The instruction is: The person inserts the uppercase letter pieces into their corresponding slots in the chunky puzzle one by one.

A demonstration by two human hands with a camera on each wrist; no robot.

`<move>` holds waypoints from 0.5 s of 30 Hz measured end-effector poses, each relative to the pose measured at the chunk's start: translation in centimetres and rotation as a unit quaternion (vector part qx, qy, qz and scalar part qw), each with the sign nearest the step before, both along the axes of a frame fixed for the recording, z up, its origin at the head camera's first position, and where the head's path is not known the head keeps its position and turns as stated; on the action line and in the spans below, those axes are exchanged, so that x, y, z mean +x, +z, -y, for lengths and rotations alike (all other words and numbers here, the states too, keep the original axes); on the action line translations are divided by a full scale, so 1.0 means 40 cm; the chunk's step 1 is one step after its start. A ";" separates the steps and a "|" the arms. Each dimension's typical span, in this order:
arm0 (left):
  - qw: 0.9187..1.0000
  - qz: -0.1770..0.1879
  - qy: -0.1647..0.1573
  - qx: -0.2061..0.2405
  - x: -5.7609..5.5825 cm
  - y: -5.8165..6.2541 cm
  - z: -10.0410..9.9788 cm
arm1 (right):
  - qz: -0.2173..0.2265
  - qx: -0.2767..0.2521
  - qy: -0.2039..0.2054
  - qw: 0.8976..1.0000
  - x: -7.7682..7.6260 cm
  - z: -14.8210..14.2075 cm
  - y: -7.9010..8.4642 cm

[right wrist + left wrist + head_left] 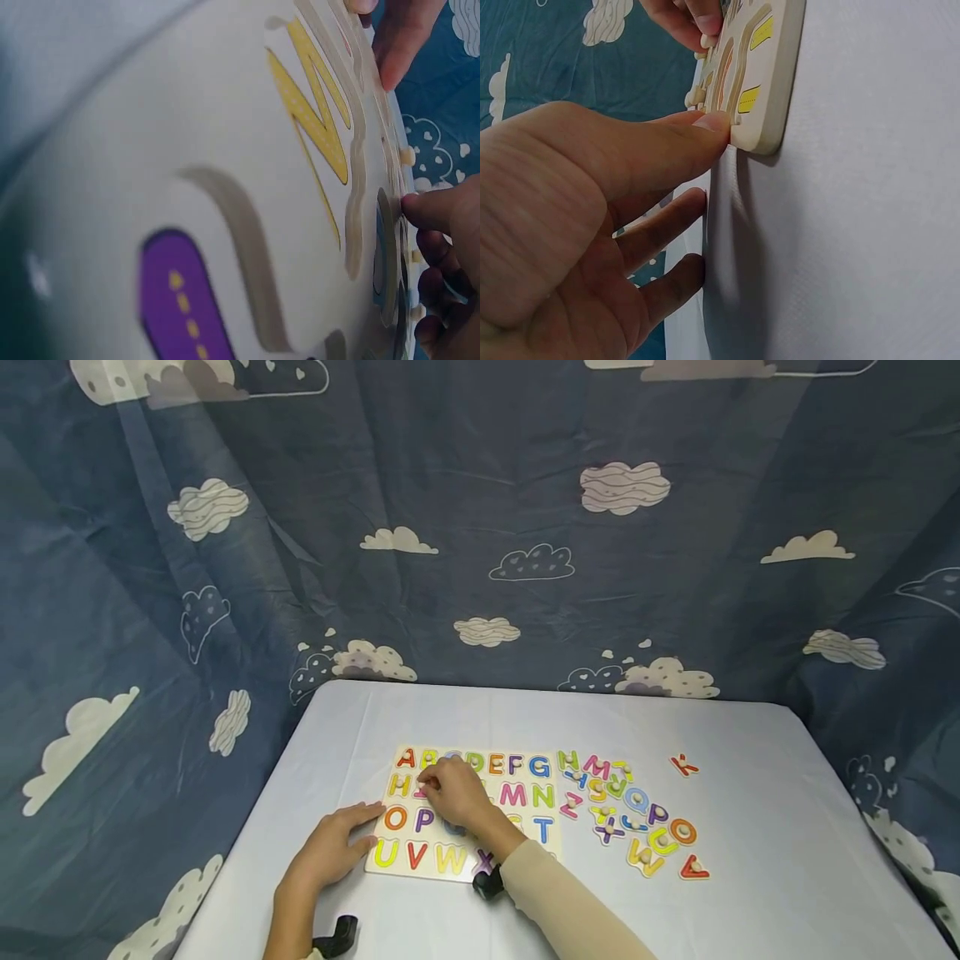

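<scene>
A cream wooden alphabet board (432, 860) lies on the white table, with coloured letters in rows. My left hand (330, 852) rests at its left edge, index fingertip and thumb touching the rim, fingers fairly straight. In the left wrist view, the thumb (667, 142) presses on the board's corner while the other fingers spread below. Over the second row, beside the H (400, 787), my right hand (457, 793) pinches a small knobbed letter puzzle piece; its wooden knob (708, 41) shows at the fingertips. A bit of pink appears below these fingers; the piece's shape is mostly hidden.
Several loose knobbed letters lie right of the board, among them an orange O (682, 832), a yellow W (643, 858) and a red V (693, 868). A red K (683, 766) sits apart farther back. Behind the table hangs a blue cloud-patterned curtain (525, 485).
</scene>
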State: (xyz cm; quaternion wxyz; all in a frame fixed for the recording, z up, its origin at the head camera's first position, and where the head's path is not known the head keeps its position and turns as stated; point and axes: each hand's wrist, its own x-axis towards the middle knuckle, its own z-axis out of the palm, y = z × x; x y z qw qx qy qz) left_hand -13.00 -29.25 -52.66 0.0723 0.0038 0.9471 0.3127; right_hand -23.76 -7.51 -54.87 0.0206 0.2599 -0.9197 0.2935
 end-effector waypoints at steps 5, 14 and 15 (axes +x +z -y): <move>1.000 -0.001 0.003 -0.007 -0.003 0.000 -0.004 | 0.002 -0.008 -0.001 1.000 0.001 -0.005 0.002; 1.000 0.008 0.008 -0.015 0.001 0.006 -0.006 | 0.004 -0.029 0.020 0.999 0.002 -0.034 -0.004; 1.000 0.008 0.008 -0.016 0.002 0.006 -0.005 | 0.001 -0.030 0.019 0.999 0.002 -0.038 -0.004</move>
